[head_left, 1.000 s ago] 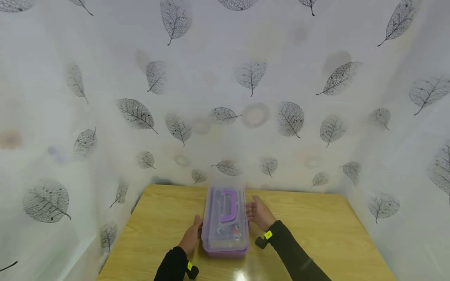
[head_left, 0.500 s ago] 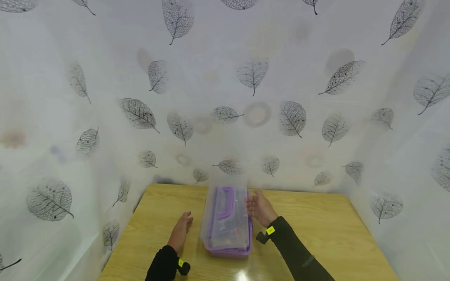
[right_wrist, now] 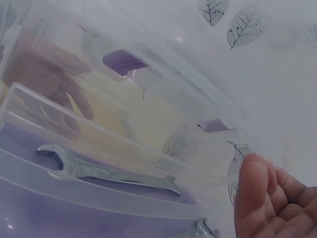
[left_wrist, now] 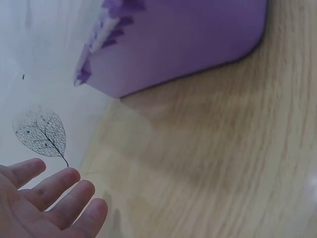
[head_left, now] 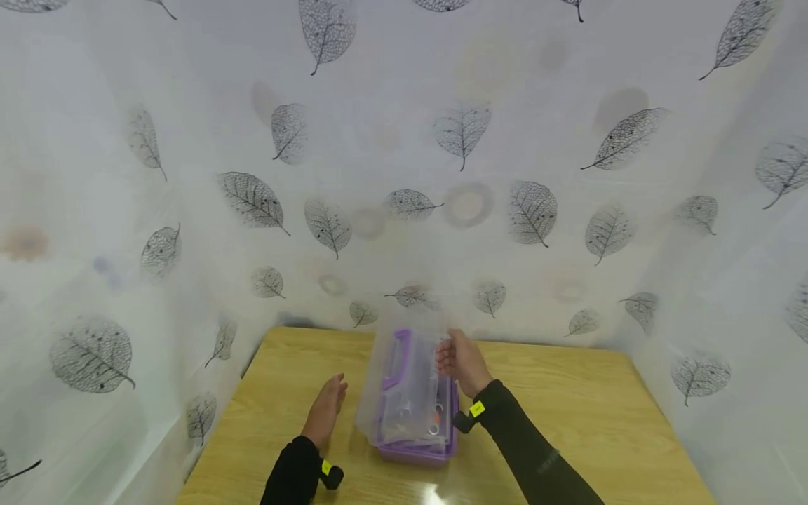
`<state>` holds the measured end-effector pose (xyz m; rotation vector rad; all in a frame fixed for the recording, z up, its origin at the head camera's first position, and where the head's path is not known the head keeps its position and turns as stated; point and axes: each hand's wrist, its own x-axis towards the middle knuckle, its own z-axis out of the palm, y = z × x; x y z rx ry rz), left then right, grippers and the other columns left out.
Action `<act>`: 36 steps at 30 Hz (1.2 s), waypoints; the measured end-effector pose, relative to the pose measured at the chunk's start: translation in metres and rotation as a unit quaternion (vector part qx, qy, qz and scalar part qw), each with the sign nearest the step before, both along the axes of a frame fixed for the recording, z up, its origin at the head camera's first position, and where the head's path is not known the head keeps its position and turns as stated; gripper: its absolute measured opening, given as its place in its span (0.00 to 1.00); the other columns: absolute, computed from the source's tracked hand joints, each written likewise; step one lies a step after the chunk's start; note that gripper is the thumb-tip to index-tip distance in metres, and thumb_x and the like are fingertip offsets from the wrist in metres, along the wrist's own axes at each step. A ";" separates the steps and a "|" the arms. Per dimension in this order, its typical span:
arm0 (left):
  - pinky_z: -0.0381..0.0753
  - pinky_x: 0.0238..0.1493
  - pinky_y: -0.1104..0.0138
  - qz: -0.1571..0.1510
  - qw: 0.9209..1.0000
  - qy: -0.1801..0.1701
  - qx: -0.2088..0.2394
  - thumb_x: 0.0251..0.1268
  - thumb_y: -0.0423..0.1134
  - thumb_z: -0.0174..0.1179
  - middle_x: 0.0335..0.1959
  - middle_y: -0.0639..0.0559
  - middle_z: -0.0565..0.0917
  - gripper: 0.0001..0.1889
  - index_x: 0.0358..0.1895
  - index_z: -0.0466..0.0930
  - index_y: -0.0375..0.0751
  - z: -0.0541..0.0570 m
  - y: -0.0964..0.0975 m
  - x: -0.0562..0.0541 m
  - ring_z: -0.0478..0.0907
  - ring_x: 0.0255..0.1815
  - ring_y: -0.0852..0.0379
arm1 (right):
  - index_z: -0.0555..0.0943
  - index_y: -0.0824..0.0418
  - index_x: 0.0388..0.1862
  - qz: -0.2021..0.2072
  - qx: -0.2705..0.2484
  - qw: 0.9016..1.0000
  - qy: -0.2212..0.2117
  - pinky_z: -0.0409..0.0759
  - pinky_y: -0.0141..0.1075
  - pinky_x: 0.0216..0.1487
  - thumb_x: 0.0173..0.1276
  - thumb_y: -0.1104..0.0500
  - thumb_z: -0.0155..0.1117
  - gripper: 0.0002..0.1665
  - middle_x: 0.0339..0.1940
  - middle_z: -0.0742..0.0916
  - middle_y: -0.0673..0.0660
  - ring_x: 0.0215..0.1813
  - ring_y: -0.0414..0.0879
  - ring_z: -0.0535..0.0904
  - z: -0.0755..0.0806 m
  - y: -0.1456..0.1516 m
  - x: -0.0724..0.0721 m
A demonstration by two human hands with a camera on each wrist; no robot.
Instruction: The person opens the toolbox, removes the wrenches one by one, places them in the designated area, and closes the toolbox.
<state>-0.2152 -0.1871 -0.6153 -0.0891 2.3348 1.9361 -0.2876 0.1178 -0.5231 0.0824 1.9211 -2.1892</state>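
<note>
A purple toolbox point(head_left: 416, 457) stands on the table, its clear lid point(head_left: 404, 407) tilted up along the right side. The lid carries a purple handle point(head_left: 397, 359). My right hand point(head_left: 463, 363) is at the lid's raised right edge, fingers loosely bent. Under the lid, an open-end wrench point(right_wrist: 106, 172) lies in a translucent tray point(right_wrist: 29, 94), and part of a second wrench point(right_wrist: 200, 229) shows lower down. A small orange item point(head_left: 434, 419) is visible inside too. My left hand point(head_left: 325, 410) hovers left of the box, fingers extended, holding nothing.
The wood-grain table point(head_left: 555, 407) extends to both sides of the box. A pale curtain point(head_left: 555, 84) printed with leaves hangs behind it and along both sides.
The lid, lying flat a second ago, has swung up and leftward with my right hand at its edge. My left hand has moved off the box's left side.
</note>
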 end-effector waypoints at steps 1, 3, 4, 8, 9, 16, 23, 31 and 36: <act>0.57 0.77 0.36 0.001 1.000 0.001 0.001 0.84 0.65 0.26 0.77 0.26 0.62 0.42 0.81 0.51 0.31 0.002 0.001 0.000 0.58 0.79 0.29 | 0.80 0.64 0.32 -0.008 0.001 1.000 0.002 0.81 0.35 0.31 0.82 0.43 0.45 0.30 0.24 0.82 0.52 0.25 0.44 0.79 0.003 -0.002 0.000; 0.58 0.77 0.36 0.004 1.000 0.005 0.001 0.85 0.64 0.27 0.77 0.26 0.63 0.41 0.81 0.52 0.32 0.005 0.003 0.000 0.58 0.78 0.29 | 0.81 0.65 0.32 -0.021 -0.001 1.000 0.007 0.82 0.35 0.30 0.82 0.43 0.47 0.30 0.23 0.83 0.52 0.24 0.44 0.79 0.007 -0.007 0.000; 0.59 0.76 0.36 0.005 1.000 0.008 -0.002 0.85 0.64 0.27 0.77 0.27 0.63 0.41 0.81 0.52 0.32 0.007 0.003 0.000 0.59 0.78 0.29 | 0.81 0.66 0.33 -0.024 0.000 1.000 0.011 0.82 0.35 0.31 0.82 0.43 0.47 0.30 0.23 0.84 0.52 0.24 0.44 0.79 0.009 -0.009 0.001; 0.59 0.77 0.38 0.015 0.999 0.028 -0.008 0.86 0.62 0.28 0.77 0.29 0.64 0.38 0.81 0.54 0.34 0.013 0.004 0.000 0.61 0.78 0.31 | 0.82 0.68 0.35 -0.027 -0.003 0.999 0.021 0.83 0.35 0.30 0.82 0.44 0.46 0.31 0.24 0.84 0.53 0.24 0.44 0.80 0.014 -0.014 0.001; 0.58 0.78 0.38 0.016 0.999 0.038 -0.004 0.86 0.61 0.29 0.77 0.29 0.64 0.37 0.81 0.54 0.34 0.016 0.005 0.000 0.59 0.79 0.31 | 0.82 0.68 0.35 -0.026 -0.004 0.999 0.022 0.83 0.35 0.31 0.82 0.44 0.46 0.31 0.24 0.84 0.53 0.24 0.44 0.80 0.015 -0.014 0.001; 0.48 0.77 0.30 -0.065 0.974 0.212 -0.033 0.81 0.53 0.52 0.84 0.40 0.52 0.38 0.84 0.49 0.43 0.060 0.030 0.011 0.46 0.84 0.34 | 0.81 0.67 0.34 -0.025 -0.008 0.999 0.027 0.83 0.34 0.30 0.82 0.46 0.47 0.28 0.25 0.84 0.53 0.25 0.44 0.80 0.020 -0.016 0.002; 0.48 0.78 0.34 -0.138 0.895 0.344 -0.250 0.48 0.64 0.77 0.85 0.43 0.51 0.63 0.85 0.49 0.52 0.096 0.070 0.025 0.45 0.85 0.40 | 0.81 0.68 0.34 -0.024 -0.002 0.999 0.033 0.83 0.33 0.28 0.81 0.46 0.49 0.28 0.26 0.83 0.54 0.24 0.44 0.80 0.019 -0.017 0.004; 0.68 0.74 0.42 -0.128 0.917 0.302 -0.227 0.48 0.50 0.79 0.86 0.46 0.50 0.61 0.85 0.50 0.57 0.089 0.086 0.031 0.54 0.83 0.42 | 0.84 0.73 0.48 0.000 0.060 0.997 0.055 0.82 0.34 0.33 0.82 0.49 0.49 0.27 0.32 0.84 0.57 0.31 0.46 0.81 0.010 0.000 0.001; 0.68 0.74 0.41 -0.116 0.923 0.294 -0.218 0.49 0.49 0.79 0.85 0.45 0.50 0.60 0.85 0.50 0.55 0.085 0.087 0.033 0.55 0.82 0.42 | 0.79 0.75 0.58 -0.058 0.169 0.980 0.090 0.85 0.43 0.46 0.79 0.56 0.55 0.22 0.46 0.84 0.66 0.46 0.56 0.82 -0.021 0.021 -0.001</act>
